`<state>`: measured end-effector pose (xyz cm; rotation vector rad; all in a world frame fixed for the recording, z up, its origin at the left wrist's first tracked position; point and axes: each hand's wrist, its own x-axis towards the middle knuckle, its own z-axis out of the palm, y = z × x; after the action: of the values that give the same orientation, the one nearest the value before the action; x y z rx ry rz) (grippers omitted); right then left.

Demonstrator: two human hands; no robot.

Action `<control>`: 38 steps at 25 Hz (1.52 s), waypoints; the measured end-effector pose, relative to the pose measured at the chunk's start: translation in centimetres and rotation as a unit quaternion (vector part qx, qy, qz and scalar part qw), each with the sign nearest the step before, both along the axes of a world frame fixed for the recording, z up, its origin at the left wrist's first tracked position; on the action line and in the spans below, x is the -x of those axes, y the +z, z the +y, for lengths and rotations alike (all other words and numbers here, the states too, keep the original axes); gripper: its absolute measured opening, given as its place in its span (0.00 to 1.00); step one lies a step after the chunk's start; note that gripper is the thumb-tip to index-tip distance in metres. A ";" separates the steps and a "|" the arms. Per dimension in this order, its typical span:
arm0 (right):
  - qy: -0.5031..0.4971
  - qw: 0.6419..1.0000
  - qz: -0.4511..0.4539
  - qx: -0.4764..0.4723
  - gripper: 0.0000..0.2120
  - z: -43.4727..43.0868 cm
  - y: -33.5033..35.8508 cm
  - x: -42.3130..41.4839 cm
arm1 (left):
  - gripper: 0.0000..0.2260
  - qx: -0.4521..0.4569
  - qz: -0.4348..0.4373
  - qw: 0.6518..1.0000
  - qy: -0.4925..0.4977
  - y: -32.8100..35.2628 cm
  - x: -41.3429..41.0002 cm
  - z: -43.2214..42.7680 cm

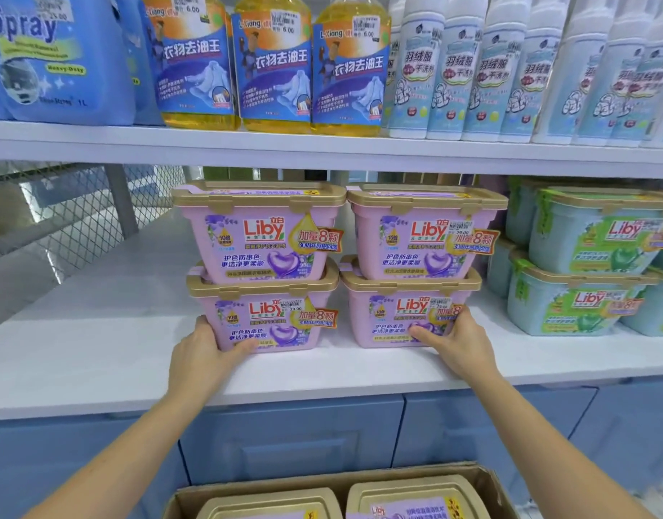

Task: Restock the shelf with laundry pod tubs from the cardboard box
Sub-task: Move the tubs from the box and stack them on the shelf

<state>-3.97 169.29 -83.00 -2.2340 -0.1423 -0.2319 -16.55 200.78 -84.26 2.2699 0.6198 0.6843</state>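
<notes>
Left hand [202,354] and right hand [453,342] seemingly press bottom pink tubs [262,320]

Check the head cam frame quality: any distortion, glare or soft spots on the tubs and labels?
Head view: wide-angle bending bows the upper shelf edge and leans the white bottles outward at right. Lighting is even and soft, with no hard glare. The purple tubs in the centre are sharp, with readable labels. The green tubs smear toward the right edge. Both hands, left hand and right hand, look crisp.
</notes>
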 end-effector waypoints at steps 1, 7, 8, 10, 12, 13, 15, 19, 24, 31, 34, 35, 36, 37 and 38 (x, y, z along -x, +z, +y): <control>0.007 1.000 -0.004 -0.004 0.31 -0.3 0.0 -0.8 | 0.25 0.003 0.001 1.000 -0.002 0.0 -0.7 -0.2; 0.008 1.000 -0.017 -0.001 0.30 -1.8 -0.1 -6.8 | 0.25 -0.003 0.010 1.000 0.013 -0.1 -6.1 -2.0; 0.004 1.000 -0.015 -0.001 0.30 -1.9 0.0 -7.9 | 0.25 -0.006 0.013 1.000 0.019 -0.1 -7.1 -2.2; -0.001 1.000 -0.009 0.001 0.30 -2.2 0.0 -10.0 | 0.25 -0.003 0.017 1.000 0.025 0.0 -9.1 -2.6; -0.002 1.000 -0.014 0.002 0.31 -2.5 -0.1 -11.8 | 0.25 -0.005 0.023 0.999 0.026 0.1 -11.1 -2.9; -0.002 1.000 -0.020 0.001 0.32 -2.7 -0.3 -12.7 | 0.25 -0.011 0.027 0.999 0.026 0.1 -12.0 -2.9; -0.003 1.000 -0.024 -0.002 0.32 -2.9 -0.5 -14.0 | 0.25 -0.027 0.031 0.999 0.026 0.1 -13.5 -2.8; 0.010 0.999 -0.035 -0.039 0.31 -3.5 -0.9 -16.2 | 0.25 -0.050 0.034 0.998 0.015 -0.2 -16.2 -2.8; 0.000 0.996 -0.058 -0.063 0.31 -3.7 -1.0 -17.2 | 0.26 -0.051 0.052 0.997 0.001 -0.2 -18.1 -3.1; 0.012 0.997 -0.043 -0.067 0.31 -3.5 -0.2 -17.5 | 0.28 -0.049 0.078 0.996 0.005 -0.2 -19.6 -2.7; 0.016 0.996 -0.048 -0.073 0.30 -3.3 -0.4 -17.8 | 0.28 -0.033 0.074 0.997 0.006 -0.3 -20.0 -2.5; 0.018 0.996 -0.050 -0.072 0.30 -3.3 -0.5 -17.9 | 0.27 -0.026 0.070 0.997 0.003 -0.4 -20.0 -2.4; 0.018 0.996 -0.055 -0.070 0.30 -3.4 -0.6 -18.1 | 0.27 -0.018 0.064 0.998 -0.004 -0.5 -20.1 -2.3; 0.016 0.996 -0.062 -0.068 0.31 -3.4 -0.7 -18.2 | 0.26 -0.011 0.058 0.998 -0.010 -0.5 -20.1 -2.1; 0.014 0.995 -0.069 -0.066 0.31 -3.4 -0.8 -18.4 | 0.26 -0.008 0.053 0.998 -0.014 -0.6 -20.1 -2.0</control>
<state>14.42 165.85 -83.78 -2.0838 -0.2274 -0.3708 3.59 198.73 -84.82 2.3372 0.6319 0.5605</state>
